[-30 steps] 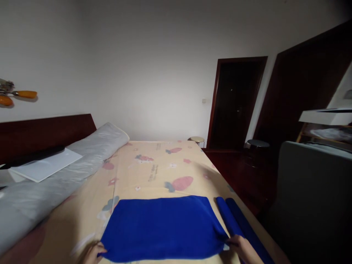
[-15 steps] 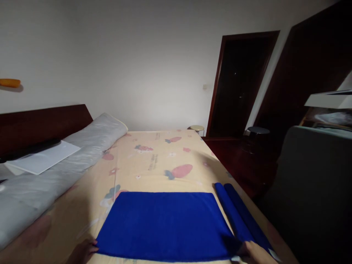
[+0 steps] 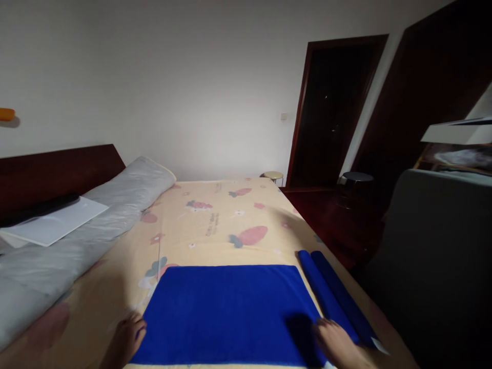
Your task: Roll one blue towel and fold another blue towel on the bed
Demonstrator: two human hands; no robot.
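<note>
Both my hands are down at the near edge of the blue towel [image 3: 230, 312], which lies flat on the bed [image 3: 215, 225]. Left hand [image 3: 128, 341] sits at the towel's near-left corner, fingers loosely curled and touching the edge; I see no fabric pinched. Right hand [image 3: 338, 346] rests palm-down on the towel's near-right corner, fingers pointing away from me. Whether it grips anything I cannot tell, since the frame cuts it off.

Change over the last second: both hands were pinching the near corners and pulling the cloth, and the far edge was wavy. Now the towel is a clean rectangle, edges straight, no lift at the corners. I read that as spread and smoothed, with the hands pressing or resting on it, not tugging.

Just right of the towel, two rolled blue towels [image 3: 334, 292] lie side by side, touching each other, running away from me along the bed's right edge. The right hand is just beside their near ends.

Left of the towel and further off: a long plastic-wrapped bolster [image 3: 88, 225] against the dark headboard [image 3: 57, 169], with a white flat board [image 3: 52, 223] on top.

Beyond the towel, past the bed's far end: a small round stool [image 3: 273, 176], a dark stool [image 3: 355, 177], and a dark door [image 3: 330, 113].
</note>
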